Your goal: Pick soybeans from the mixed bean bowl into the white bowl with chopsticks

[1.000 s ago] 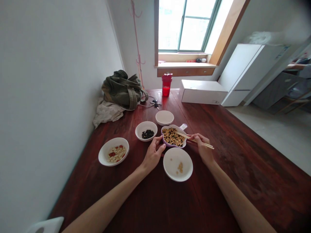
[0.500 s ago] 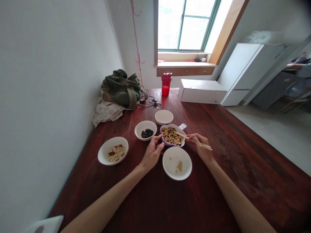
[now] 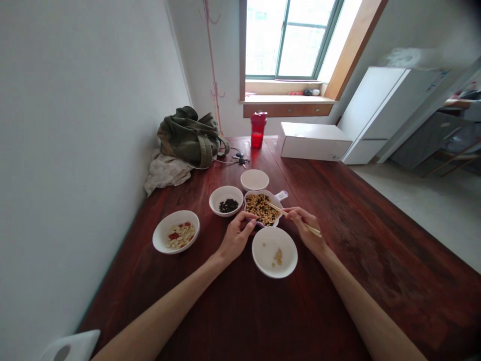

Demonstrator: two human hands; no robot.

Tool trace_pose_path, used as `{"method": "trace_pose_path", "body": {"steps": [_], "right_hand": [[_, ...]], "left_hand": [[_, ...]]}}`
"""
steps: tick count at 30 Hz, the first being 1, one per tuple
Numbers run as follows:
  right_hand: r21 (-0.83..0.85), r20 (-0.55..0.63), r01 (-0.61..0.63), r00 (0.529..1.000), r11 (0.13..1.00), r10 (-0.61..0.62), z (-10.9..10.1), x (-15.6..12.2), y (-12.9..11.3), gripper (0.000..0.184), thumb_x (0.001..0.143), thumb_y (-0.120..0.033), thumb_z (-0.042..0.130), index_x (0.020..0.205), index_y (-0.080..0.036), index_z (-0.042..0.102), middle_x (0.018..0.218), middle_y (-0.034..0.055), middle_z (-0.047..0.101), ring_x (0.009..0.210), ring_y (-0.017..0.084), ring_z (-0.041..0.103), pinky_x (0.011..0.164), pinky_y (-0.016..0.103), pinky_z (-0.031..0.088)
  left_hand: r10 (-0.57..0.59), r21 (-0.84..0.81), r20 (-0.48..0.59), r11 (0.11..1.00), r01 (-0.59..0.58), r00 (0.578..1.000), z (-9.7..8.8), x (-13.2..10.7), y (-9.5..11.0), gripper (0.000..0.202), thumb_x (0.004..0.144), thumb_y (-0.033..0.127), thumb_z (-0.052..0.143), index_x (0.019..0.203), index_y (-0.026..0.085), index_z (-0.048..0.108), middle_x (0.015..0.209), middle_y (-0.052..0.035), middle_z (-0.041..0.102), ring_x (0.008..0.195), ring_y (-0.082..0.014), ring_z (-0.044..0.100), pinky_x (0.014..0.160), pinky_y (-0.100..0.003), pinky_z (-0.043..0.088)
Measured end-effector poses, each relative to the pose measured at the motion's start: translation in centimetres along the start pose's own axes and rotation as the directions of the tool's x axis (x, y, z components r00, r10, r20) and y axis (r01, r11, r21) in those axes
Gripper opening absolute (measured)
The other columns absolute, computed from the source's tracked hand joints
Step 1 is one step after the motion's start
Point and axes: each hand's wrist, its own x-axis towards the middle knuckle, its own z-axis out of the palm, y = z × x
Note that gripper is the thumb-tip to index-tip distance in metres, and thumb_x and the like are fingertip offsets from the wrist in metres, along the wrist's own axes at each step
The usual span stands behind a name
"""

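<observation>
Pinching slim wooden chopsticks (image 3: 289,215), the right hand (image 3: 306,230) dips into a purple bowl (image 3: 252,193) of beans (image 3: 257,208) that the left hand (image 3: 236,235) grips.

The left hand (image 3: 236,236) hides the purple dish's (image 3: 259,208) near rim, while at one o'clock the little windowsill items (image 3: 310,92) are too small to make out.

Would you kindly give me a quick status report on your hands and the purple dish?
Left hand on the rim of the purple dish. Right hand holding chopsticks, tips over the bean mix. Nothing in the way; white bowl just in front.
</observation>
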Motion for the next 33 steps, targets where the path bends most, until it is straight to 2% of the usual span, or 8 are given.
{"method": "trace_pose_path", "body": {"steps": [3, 6, 9, 12, 18, 23, 26, 33], "right_hand": [[0.046, -0.014, 0.021, 1.0, 0.999, -0.021, 0.0, -0.1, 0.2, 0.032, 0.095, -0.051, 0.059, 0.095, -0.024, 0.077, 0.109, 0.0059, 0.077, 0.09, 0.024, 0.07, 0.082, 0.035, 0.056], [0.035, -0.045, 0.014, 0.999, 0.999, -0.013, -0.6, -0.1, 0.3, 0.035, 0.095, -0.055, 0.058, 0.103, -0.026, 0.076, 0.101, 0.0051, 0.077, 0.083, 0.024, 0.071, 0.075, 0.035, 0.058], [0.01, -0.072, 0.018, 0.997, 1.0, -0.017, -1.3, -0.1, 0.1, 0.039, 0.097, -0.057, 0.054, 0.095, -0.025, 0.076, 0.087, 0.0046, 0.076, 0.074, 0.023, 0.07, 0.067, 0.034, 0.057], [-0.041, -0.074, 0.057, 0.995, 0.998, -0.06, -1.8, 0.0, -0.4, 0.036, 0.096, -0.053, 0.057, 0.09, -0.025, 0.078, 0.084, 0.0045, 0.075, 0.07, 0.022, 0.069, 0.066, 0.033, 0.056], [-0.113, -0.08, 0.169, 0.981, 0.979, -0.178, -2.4, 0.2, -1.6, 0.028, 0.097, -0.042, 0.06, 0.09, -0.024, 0.08, 0.087, 0.0056, 0.073, 0.073, 0.02, 0.067, 0.063, 0.031, 0.056], [-0.17, -0.043, 0.209, 0.975, 0.963, -0.219, -2.7, 0.1, -2.2, 0.026, 0.099, -0.035, 0.059, 0.088, -0.022, 0.08, 0.082, 0.0043, 0.071, 0.069, 0.017, 0.065, 0.061, 0.029, 0.053], [-0.194, -0.015, 0.217, 0.974, 0.957, -0.224, -3.1, 0.2, -2.3, 0.026, 0.098, -0.036, 0.061, 0.085, -0.023, 0.079, 0.08, 0.0039, 0.072, 0.068, 0.017, 0.065, 0.062, 0.03, 0.05], [-0.087, -0.122, 0.108, 0.986, 0.99, -0.118, -4.4, 0.6, -2.4, 0.039, 0.098, -0.049, 0.058, 0.077, -0.022, 0.076, 0.072, 0.0041, 0.07, 0.066, 0.019, 0.064, 0.062, 0.031, 0.05]], "left_hand": [[0.066, 0.072, -0.027, 0.995, -0.064, 0.997, 0.0, 0.0, -0.2, 0.025, 0.091, 0.038, 0.067, 0.101, 0.016, 0.063, 0.106, -0.0093, 0.07, 0.098, -0.0196, 0.069, 0.089, -0.033, 0.056], [0.14, 0.14, -0.069, 0.982, -0.129, 0.988, 0.0, -0.1, -0.1, 0.019, 0.093, 0.035, 0.065, 0.097, 0.017, 0.065, 0.118, -0.0122, 0.069, 0.113, -0.023, 0.065, 0.103, -0.038, 0.05], [0.172, 0.151, -0.097, 0.976, -0.157, 0.98, 0.1, -0.2, 0.2, 0.015, 0.094, 0.033, 0.064, 0.094, 0.019, 0.067, 0.135, -0.0138, 0.063, 0.14, -0.0268, 0.049, 0.115, -0.042, 0.041], [0.173, 0.143, -0.105, 0.977, -0.157, 0.979, 0.3, -0.3, 0.3, 0.012, 0.093, 0.032, 0.063, 0.093, 0.02, 0.067, 0.146, -0.0141, 0.056, 0.152, -0.028, 0.033, 0.119, -0.045, 0.036], [0.229, 0.152, -0.053, 0.964, -0.218, 0.972, 0.3, -0.4, 0.0, 0.011, 0.095, 0.028, 0.062, 0.096, 0.018, 0.067, 0.161, -0.0153, 0.04, 0.157, -0.0279, 0.024, 0.124, -0.046, 0.028], [0.247, 0.178, -0.039, 0.955, -0.236, 0.968, 0.0, -0.2, -0.2, 0.011, 0.096, 0.027, 0.062, 0.099, 0.018, 0.069, 0.161, -0.0156, 0.041, 0.157, -0.0274, 0.021, 0.125, -0.046, 0.027], [0.249, 0.184, -0.045, 0.954, -0.237, 0.967, 0.0, -0.2, -0.2, 0.012, 0.095, 0.027, 0.062, 0.1, 0.018, 0.069, 0.162, -0.0147, 0.04, 0.157, -0.0278, 0.021, 0.125, -0.046, 0.028], [0.225, 0.169, -0.058, 0.962, -0.213, 0.973, 0.0, -0.1, -0.2, 0.012, 0.094, 0.028, 0.065, 0.098, 0.018, 0.071, 0.162, -0.015, 0.041, 0.156, -0.0295, 0.024, 0.122, -0.046, 0.032]]}}
